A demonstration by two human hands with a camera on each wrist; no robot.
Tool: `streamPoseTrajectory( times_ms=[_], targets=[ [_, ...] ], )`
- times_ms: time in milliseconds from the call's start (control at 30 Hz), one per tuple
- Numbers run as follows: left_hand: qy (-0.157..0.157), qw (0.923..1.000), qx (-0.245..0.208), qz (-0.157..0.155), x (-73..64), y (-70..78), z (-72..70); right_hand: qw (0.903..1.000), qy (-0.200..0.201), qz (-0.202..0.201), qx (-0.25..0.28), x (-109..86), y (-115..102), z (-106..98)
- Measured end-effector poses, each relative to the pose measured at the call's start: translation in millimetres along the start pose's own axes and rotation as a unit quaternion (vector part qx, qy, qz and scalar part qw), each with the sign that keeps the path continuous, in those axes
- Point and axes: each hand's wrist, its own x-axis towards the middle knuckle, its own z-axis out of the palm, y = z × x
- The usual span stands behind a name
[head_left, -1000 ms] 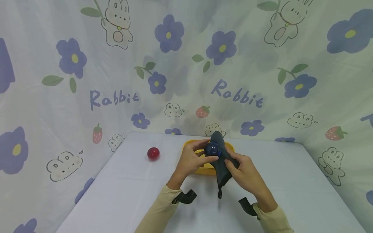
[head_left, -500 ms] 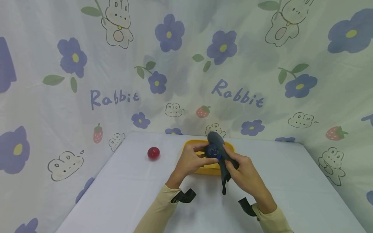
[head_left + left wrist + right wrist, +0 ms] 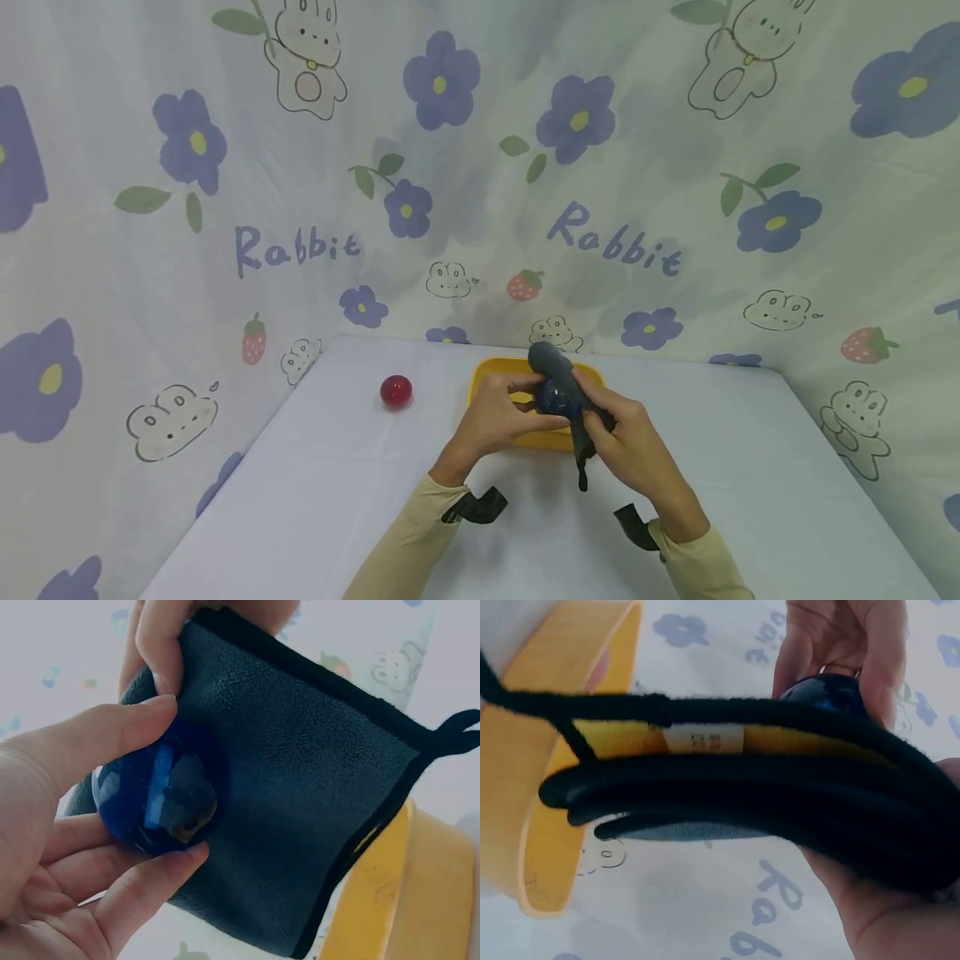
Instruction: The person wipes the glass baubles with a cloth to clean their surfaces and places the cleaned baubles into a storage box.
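Observation:
In the head view my left hand (image 3: 491, 412) holds a glossy dark blue ball (image 3: 553, 397) between thumb and fingers. The left wrist view shows the thumb on the top of the ball (image 3: 161, 795) and the fingers beneath it. My right hand (image 3: 633, 437) grips a folded dark grey cleaning cloth (image 3: 307, 765) with black edging and a hanging loop. The cloth lies against the far side of the ball. From the right wrist, the folds of the cloth (image 3: 705, 772) are seen edge-on, with a white label (image 3: 705, 738) between them.
Below and behind the hands stands a yellow tray (image 3: 495, 365) on the white-covered table (image 3: 322, 492). A shiny red ball (image 3: 396, 392) rests on the table to its left. A patterned curtain (image 3: 480, 167) encloses the back and sides.
The blue ball has shifted slightly right in the left fingers. The cloth's top end has swung left, its hanging lower end right and up. The red ball stays put.

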Motion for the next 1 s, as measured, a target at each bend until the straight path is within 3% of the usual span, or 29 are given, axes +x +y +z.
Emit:
streamPoseTrajectory(
  times_ms=[367, 600, 1000],
  targets=[
    [-0.004, 1.0000, -0.001, 0.002, -1.3, 3.7, -1.3, 0.9971, -0.034, 0.032, 0.059, 3.4, 11.6, -4.8],
    [0.004, 0.9994, -0.034, 0.008, -0.7, 2.4, -2.6, 0.9958, -0.038, 0.043, 0.071, 3.6, 10.4, -5.3],
    [0.058, 0.9948, -0.084, 0.003, 1.6, -4.9, -0.1, 0.9955, -0.046, 0.047, 0.068, 1.7, 7.0, -4.8]
  ],
)
